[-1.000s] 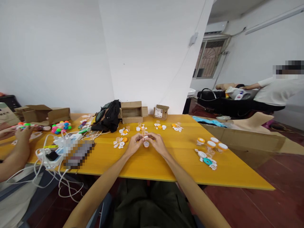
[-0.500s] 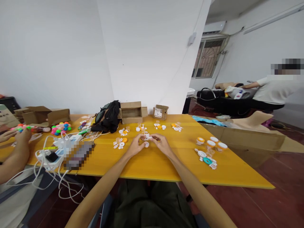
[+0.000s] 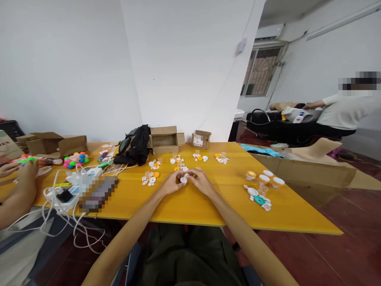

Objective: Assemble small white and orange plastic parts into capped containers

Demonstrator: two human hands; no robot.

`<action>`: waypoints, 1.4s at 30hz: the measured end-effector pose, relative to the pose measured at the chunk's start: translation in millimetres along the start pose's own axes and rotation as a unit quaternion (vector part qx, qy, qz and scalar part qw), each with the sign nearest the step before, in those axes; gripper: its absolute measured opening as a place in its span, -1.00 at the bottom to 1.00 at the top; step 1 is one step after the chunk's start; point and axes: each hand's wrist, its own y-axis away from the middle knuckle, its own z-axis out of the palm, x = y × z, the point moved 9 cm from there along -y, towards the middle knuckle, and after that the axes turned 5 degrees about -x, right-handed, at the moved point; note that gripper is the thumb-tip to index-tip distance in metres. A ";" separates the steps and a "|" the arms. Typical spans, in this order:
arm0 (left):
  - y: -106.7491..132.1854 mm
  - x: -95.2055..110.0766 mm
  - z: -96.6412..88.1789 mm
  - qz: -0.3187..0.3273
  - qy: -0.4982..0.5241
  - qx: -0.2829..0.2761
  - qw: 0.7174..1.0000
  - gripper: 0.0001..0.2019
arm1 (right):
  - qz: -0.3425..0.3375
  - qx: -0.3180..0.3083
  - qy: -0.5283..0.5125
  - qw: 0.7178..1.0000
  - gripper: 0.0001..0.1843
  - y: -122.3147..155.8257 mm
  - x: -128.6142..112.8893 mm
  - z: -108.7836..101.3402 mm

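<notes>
At the middle of the table my left hand (image 3: 172, 183) is closed, thumb and fingers around a small round white plastic piece (image 3: 183, 180). Facing it, my right hand (image 3: 201, 180) pinches a small white plastic part (image 3: 186, 175) just above that round piece. The fingers partly cover both parts, and their exact shape is too small to make out. Just beyond my hands lies a group of loose white and orange pieces (image 3: 179, 161) with a clear cup. Left of my left hand sits another such group, with an orange ring (image 3: 156, 174) and white discs (image 3: 152, 180).
To the right stand several clear jars with white and orange lids (image 3: 264, 178), near a teal ring (image 3: 259, 200) and white pieces. Cardboard boxes (image 3: 164, 141) and a dark backpack (image 3: 135, 147) line the back. A power strip (image 3: 80, 190), cables and another person's hands (image 3: 28, 169) are left.
My hands have drawn slightly closer together. The lacy white part between my fingertips is now mostly covered, and the round white piece has risen slightly toward them.
</notes>
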 end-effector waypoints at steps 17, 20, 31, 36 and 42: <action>-1.9 -1.2 0.6 0.009 0.016 -0.012 1.000 -0.76 | -0.081 -0.017 0.116 0.990 -0.81 5.1 -17.6 11.2; -2.5 -3.3 1.6 0.008 0.022 -0.015 1.000 -0.75 | -0.092 -0.019 0.132 0.987 -0.80 5.4 -18.1 12.8; -3.4 -1.8 2.9 0.006 0.015 -0.019 1.000 -0.77 | -0.116 -0.018 0.204 0.972 -0.79 5.6 -23.4 14.7; -3.2 -0.5 1.9 0.007 0.009 -0.019 1.000 -0.78 | -0.118 -0.020 0.217 0.969 -0.79 5.3 -22.7 15.4; -2.9 0.8 1.5 0.010 0.004 -0.019 1.000 -0.78 | -0.121 -0.027 0.199 0.972 -0.78 5.1 -22.9 16.5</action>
